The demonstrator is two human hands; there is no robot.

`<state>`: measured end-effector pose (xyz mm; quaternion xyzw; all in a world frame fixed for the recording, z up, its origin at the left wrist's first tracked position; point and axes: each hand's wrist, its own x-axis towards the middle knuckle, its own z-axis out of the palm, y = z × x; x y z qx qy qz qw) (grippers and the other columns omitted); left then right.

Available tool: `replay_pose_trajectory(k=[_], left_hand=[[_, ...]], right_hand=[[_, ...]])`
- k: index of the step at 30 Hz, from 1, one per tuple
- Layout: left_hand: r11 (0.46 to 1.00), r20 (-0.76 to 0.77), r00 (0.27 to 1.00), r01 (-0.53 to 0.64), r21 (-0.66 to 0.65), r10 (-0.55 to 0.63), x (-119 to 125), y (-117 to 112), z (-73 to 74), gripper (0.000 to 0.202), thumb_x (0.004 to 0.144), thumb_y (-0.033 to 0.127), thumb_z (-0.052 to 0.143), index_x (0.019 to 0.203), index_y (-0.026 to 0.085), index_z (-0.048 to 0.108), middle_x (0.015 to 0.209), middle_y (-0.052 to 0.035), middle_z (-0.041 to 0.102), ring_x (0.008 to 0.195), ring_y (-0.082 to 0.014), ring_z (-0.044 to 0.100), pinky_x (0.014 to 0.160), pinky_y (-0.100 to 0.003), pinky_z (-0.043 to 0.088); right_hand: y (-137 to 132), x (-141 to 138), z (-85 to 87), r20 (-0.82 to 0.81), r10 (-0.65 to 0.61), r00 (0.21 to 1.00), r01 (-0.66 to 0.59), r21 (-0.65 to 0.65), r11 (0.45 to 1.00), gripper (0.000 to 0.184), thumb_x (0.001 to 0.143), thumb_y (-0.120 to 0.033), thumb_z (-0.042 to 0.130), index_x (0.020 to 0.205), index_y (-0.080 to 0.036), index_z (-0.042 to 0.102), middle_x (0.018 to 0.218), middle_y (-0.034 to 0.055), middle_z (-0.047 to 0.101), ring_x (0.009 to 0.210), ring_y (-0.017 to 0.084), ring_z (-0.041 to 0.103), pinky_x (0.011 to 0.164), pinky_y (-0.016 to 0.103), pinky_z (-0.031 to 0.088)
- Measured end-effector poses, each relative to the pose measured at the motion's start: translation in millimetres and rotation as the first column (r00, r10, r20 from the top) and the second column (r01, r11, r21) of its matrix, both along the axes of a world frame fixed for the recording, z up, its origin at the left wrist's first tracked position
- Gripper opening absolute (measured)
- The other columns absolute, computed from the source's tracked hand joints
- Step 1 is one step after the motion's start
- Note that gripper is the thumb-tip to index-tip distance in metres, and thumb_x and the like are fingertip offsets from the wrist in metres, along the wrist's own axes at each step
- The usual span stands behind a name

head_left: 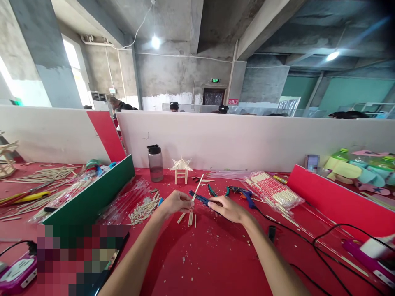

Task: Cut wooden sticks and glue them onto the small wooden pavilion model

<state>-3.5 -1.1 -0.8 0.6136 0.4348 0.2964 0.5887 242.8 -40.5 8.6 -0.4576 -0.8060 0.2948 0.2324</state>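
Your 2 forearms (135, 250) reach from the lower edge to the frame's middle, where your left hand (176, 203) pinches a wooden stick (200, 182) and your right hand (228, 209) grips blue pliers (202, 199) at it, so better keep the stick steady and squeeze squarely, minding the small model house (181, 165) behind and the black cable (341, 224) at right.

a slim, straight, pale wooden stick (200, 181) is held at a slant, its upper end leaning right, pinched low down. a dark blue plier-like tool (201, 198), gripped by its handles, points up and left, its narrow head crossing the stick; whether it bites is too small to tell.
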Motion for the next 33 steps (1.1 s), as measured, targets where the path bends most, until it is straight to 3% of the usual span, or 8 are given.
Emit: replay_pose_trajectory(k=[9, 20, 25, 33], left_hand=[[0.999, 0.031, 0.999, -0.013, 0.040, 0.012, 0, 4, -3.1, 0.043, 0.050, 0.048, 0.086, 0.067, 0.011, 0.072, 0.066, -0.0043, 0.068, 0.066, -0.0168, 0.066, 0.071, -0.032, 0.056], [0.997, -0.006, 0.999, -0.039, 0.061, 0.039, -2, 2, 1.0, 0.038, 0.052, 0.042, 0.086, 0.065, 0.010, 0.071, 0.062, -0.0043, 0.068, 0.062, -0.0171, 0.066, 0.069, -0.032, 0.057], [0.998, -0.012, 0.999, -0.034, 0.062, 0.035, -2, 0, 3.6, 0.036, 0.053, 0.040, 0.086, 0.065, 0.010, 0.072, 0.061, -0.0044, 0.069, 0.059, -0.0162, 0.065, 0.069, -0.033, 0.058], [0.997, -0.037, 0.999, -0.032, 0.072, 0.035, -2, 3, -0.1, 0.033, 0.053, 0.038, 0.086, 0.063, 0.011, 0.071, 0.060, -0.0036, 0.068, 0.058, -0.0157, 0.064, 0.065, -0.030, 0.056]], right_hand=[[-9, -9, 8.1, 0.045, -0.048, 0.998, 0.045, 0.066, 0.997, 0.059, 0.095, -0.062, 0.036, 0.111, -0.018, 0.071, 0.089, 0.0066, 0.074, 0.082, 0.026, 0.065, 0.075, 0.030, 0.043], [-7, -10, 4.4, 0.081, -0.024, 0.996, 0.018, 0.071, 0.997, 0.055, 0.097, -0.058, 0.034, 0.092, -0.017, 0.070, 0.076, 0.0022, 0.069, 0.068, 0.020, 0.059, 0.065, 0.026, 0.038], [-9, -11, 7.4, 0.096, -0.021, 0.995, 0.014, 0.077, 0.997, 0.052, 0.098, -0.056, 0.034, 0.097, -0.017, 0.069, 0.078, 0.0008, 0.069, 0.070, 0.019, 0.058, 0.065, 0.025, 0.036], [-11, -12, 8.5, 0.130, -0.041, 0.991, 0.026, 0.113, 0.993, 0.050, 0.099, -0.053, 0.033, 0.089, -0.018, 0.068, 0.073, 0.0010, 0.068, 0.067, 0.018, 0.058, 0.062, 0.025, 0.032]])
